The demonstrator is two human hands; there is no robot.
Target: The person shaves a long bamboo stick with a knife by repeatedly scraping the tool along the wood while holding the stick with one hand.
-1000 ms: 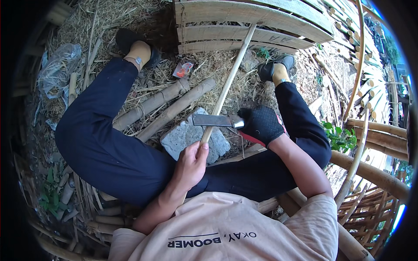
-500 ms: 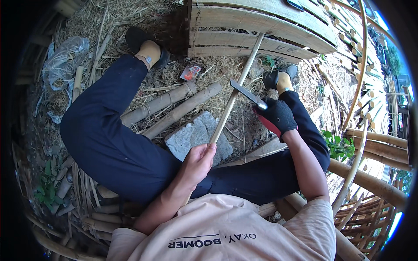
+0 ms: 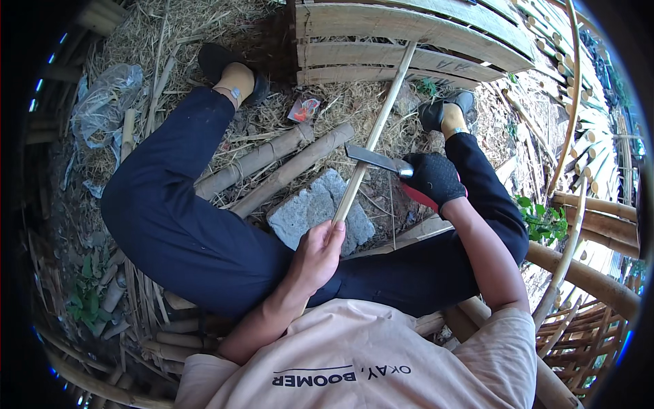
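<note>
My left hand (image 3: 317, 258), bare, is closed around a long, pale bamboo strip (image 3: 387, 112) near its lower part. The strip slants away from me to the right, and its far end reaches the wooden crate's slats. In a black and red glove, my right hand (image 3: 434, 181) grips a knife (image 3: 375, 159); its handle is hidden in the fist. The broad blade lies across the strip, beyond my left hand. Below the strip, a rough grey stone block (image 3: 320, 210) rests on the ground between my legs.
A slatted wooden crate (image 3: 409, 26) stands at the far side. Two bamboo poles (image 3: 293, 167) lie beside the stone on straw-strewn ground. A clear plastic bag (image 3: 109, 102) is at the left. Stacked bamboo (image 3: 586, 150) and a woven bamboo basket (image 3: 579, 347) are at the right.
The knife blade has moved a little along the strip toward my left hand. My left hand keeps its hold, and the whole view has shifted slightly.
</note>
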